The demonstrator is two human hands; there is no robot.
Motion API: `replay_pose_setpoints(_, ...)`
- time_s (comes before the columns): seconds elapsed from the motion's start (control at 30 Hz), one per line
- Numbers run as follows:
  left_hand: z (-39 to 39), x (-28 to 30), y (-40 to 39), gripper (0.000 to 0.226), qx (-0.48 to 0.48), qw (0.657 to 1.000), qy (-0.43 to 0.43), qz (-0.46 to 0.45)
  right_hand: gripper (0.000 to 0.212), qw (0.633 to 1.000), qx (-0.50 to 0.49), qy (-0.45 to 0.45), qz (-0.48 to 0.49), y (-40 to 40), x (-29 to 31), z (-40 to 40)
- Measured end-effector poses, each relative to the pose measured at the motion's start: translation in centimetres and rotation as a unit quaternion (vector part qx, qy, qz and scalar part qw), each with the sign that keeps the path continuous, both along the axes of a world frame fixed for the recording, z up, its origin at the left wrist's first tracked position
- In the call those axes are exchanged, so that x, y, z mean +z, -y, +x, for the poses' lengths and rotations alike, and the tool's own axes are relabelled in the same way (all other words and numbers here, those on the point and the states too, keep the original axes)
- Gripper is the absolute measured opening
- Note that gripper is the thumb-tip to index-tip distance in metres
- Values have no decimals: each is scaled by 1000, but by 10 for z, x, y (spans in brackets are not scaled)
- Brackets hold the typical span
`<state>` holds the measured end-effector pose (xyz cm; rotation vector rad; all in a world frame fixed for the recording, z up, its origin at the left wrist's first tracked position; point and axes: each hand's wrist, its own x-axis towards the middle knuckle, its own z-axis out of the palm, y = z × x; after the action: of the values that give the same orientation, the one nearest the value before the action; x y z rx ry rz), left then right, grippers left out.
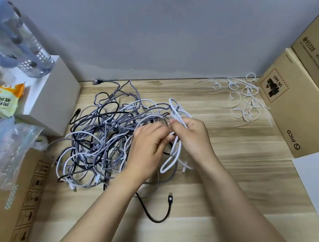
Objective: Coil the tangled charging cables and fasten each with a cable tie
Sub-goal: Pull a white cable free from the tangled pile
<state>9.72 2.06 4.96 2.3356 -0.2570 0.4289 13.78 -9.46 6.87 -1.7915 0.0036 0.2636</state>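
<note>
Head view — wooden desk [226,182] against grey wall [167,34], cardboard boxes [296,106] flanking.

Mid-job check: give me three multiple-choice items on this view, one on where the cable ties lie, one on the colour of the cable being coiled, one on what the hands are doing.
1. The cable ties lie:
A. far right, beside the cardboard box
B. on the white box
C. under the tangle

2. The cable in the hands is:
A. black
B. white
C. orange

3. The right hand is:
A. flat on the table
B. gripping cable loops
C. out of view

Answers:
1 A, the cable ties are scattered by the cardboard box.
2 B, the white cable loops through both hands.
3 B, the right hand curls round the loops, and the left hand pinches them too.
</note>
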Motion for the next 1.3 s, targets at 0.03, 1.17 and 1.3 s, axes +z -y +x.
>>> replay_pose_setpoints(0.03,0,-3,3,12,3,1000,3,-2,41,1000,-9,6,3,0,1,0)
replay_pose_setpoints(1.17,9,12,-12,29,49,993,-106,35,51,981,67,69,-168,-3,7,-6)
replay_pose_setpoints(1.3,8,11,-8,42,-16,988,-84,132,53,961,42,110,-249,0,7,1)
